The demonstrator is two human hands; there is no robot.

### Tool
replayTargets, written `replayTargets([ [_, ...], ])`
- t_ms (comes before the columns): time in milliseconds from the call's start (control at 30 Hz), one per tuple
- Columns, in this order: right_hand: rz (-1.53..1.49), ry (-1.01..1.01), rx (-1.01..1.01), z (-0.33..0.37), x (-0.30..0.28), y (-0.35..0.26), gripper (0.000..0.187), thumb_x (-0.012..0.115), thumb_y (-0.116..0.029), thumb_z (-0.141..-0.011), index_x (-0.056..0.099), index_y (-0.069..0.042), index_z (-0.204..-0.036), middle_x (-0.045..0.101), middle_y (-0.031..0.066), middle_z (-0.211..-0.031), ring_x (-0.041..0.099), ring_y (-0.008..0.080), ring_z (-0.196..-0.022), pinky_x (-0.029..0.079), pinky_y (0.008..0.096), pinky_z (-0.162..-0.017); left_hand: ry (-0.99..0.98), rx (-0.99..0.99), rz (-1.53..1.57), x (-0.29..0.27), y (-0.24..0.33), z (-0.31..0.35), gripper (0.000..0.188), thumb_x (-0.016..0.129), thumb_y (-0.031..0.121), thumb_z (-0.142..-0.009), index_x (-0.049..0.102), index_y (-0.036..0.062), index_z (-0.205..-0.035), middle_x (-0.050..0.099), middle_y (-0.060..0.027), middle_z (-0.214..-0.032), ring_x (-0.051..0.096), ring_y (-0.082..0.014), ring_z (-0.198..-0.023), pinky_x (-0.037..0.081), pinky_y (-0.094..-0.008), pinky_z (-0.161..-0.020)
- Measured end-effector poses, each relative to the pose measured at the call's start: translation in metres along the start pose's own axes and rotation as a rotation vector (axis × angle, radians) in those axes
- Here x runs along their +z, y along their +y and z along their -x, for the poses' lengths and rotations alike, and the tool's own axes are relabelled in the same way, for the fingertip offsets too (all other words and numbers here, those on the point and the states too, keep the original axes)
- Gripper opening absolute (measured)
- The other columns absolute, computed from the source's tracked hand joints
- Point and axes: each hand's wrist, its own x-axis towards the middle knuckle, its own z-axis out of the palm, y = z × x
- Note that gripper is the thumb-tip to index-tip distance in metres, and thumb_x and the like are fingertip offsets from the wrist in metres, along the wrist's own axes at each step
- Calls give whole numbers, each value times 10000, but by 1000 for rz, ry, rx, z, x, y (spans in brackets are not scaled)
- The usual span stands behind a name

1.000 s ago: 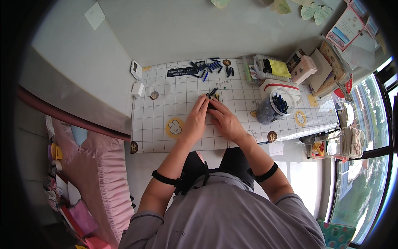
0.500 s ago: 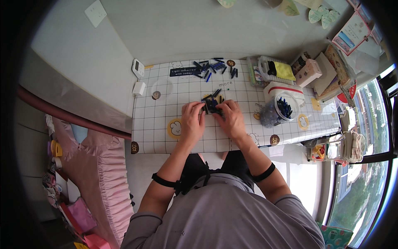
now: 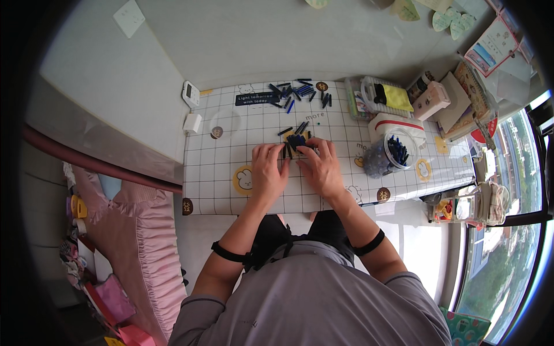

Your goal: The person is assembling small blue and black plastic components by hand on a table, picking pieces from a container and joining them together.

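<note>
Between my hands on the gridded table cover lies a small cluster of short dark blue and black tubes; whether they are pen caps or ink cartridges cannot be told. My left hand is bent at the cluster's left side, its fingertips by two upright-looking black tubes and its thumb apart. From the right, my right hand reaches in with curved fingers touching the cluster, thumb spread below. More such tubes are scattered toward the wall. A clear round jar right of my right hand contains many dark blue pieces.
Behind the jar stand a white pouch with a red zip, a clear box and a yellow cloth. A clear round lid lies at the left, near a small white timer. The wall borders the table's far side.
Both hands stay in about the same place, their fingers shifting slightly. The tubes between them now sit in a different arrangement, with two dark ones showing beside the left fingertips.
</note>
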Motion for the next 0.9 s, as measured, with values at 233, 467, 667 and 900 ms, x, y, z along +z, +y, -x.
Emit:
replayTargets([
  [233,81,-96,-115,-1,-1,-3,273,556,-148,-618,521,-134,-888,435,60,-937,397,249,-861,319,336,-757,31,-48,-132,1,2,0,224,559,31,-604,478,36,-813,453,-92,-800,406,-262,-799,340,-339,-693],
  [467,60,-102,-126,1,1,0,239,553,-130,-622,530,-108,-859,453,38,-913,399,236,-855,323,332,-746,-34,-44,-243,-8,0,1,140,529,32,-628,476,60,-754,450,-65,-767,418,-240,-763,330,-330,-668],
  [667,35,-90,-134,0,1,0,240,551,-107,-618,526,-93,-856,457,36,-907,401,235,-851,326,323,-745,-177,-3,-201,-26,-7,-7,126,500,-5,-643,506,70,-744,451,-58,-738,433,-236,-742,338,-331,-665],
  [900,40,89,-26,1,7,7,212,537,-50,-618,521,-71,-829,467,55,-850,421,239,-776,345,335,-681,-244,8,-49,-17,-7,-25,89,497,-14,-658,508,40,-728,466,-84,-733,490,-232,-670,398,-305,-566],
])
